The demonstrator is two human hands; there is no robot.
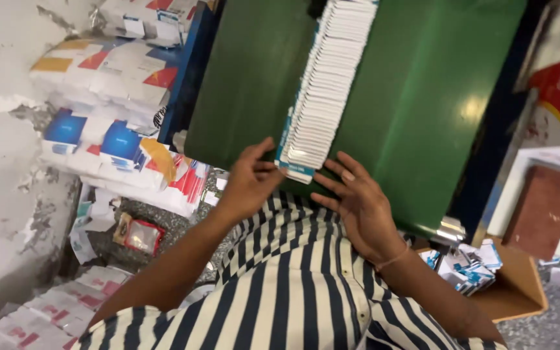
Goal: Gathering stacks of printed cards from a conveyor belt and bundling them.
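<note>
We see the left hand point(249, 185) pinching the near end of a long row of flattened white cartons point(325, 84) on the green surface point(416, 97) (right hand point(358, 204) spread open, touching just beside).

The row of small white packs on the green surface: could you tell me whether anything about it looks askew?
Mostly tidy. At the near end of the row of packs, the front pack tilts out of line beside the left hand; the right hand rests open alongside.
</note>
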